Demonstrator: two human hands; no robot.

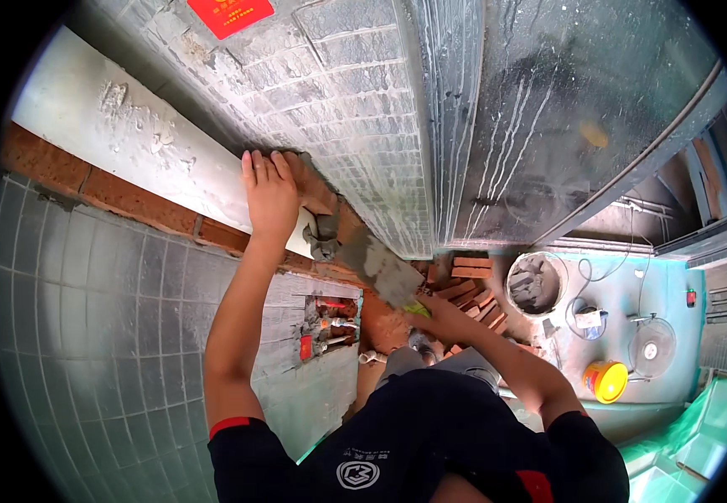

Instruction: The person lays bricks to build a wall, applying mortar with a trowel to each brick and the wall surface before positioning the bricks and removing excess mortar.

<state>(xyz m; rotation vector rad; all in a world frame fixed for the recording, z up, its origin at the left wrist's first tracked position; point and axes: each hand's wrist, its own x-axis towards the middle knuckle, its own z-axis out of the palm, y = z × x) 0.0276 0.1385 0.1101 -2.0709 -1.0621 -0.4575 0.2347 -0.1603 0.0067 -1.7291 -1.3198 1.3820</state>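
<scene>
My left hand [271, 197] lies with fingers stretched over the end of a white slab [154, 138] on top of a low brick wall [137, 201]. Right beside its fingers is a reddish brick [317, 197], with grey mortar [324, 239] clumped at its near end. My palm hides what lies beneath it. The trowel [384, 272] in my right hand [443, 318] has a yellow-green handle, and its broad blade is smeared with mortar. The blade is over the wall's right end, just past the mortar clump.
Loose bricks [472, 293] are piled on the floor beside a bucket of mortar [536, 289]. Farther right are a yellow bucket [606, 382], a round fan [651, 349] and a cable. A tiled wall opening shows pipes [338, 323]. Beyond the low wall rises a grey wall [355, 109].
</scene>
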